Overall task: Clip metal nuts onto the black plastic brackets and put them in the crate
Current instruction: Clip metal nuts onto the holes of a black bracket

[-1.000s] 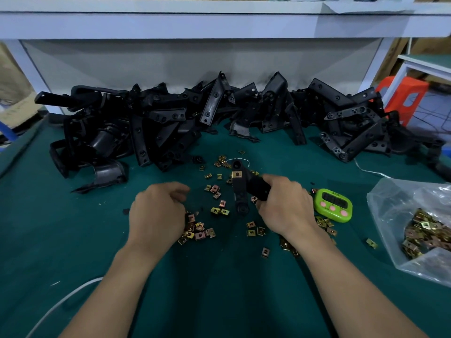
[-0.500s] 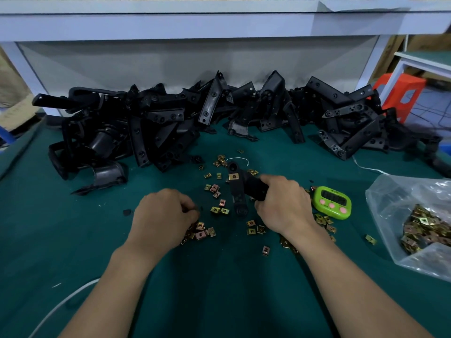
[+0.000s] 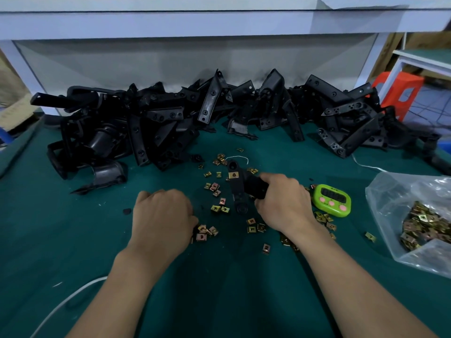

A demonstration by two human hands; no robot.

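Green counter [image 3: 73, 240] — right hand [image 3: 283, 203] grips a black bracket [image 3: 238, 189], one nut [image 3: 233, 175] clipped on it, mid-counter. Left hand [image 3: 162, 215] curled over loose nuts [image 3: 216, 208] — can't tell if it holds one.

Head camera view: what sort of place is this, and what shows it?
Probably a factory assembly bench: a heap of black plastic brackets along the back of the green table, loose metal nuts scattered in front, a bag of more nuts, and a green timer.
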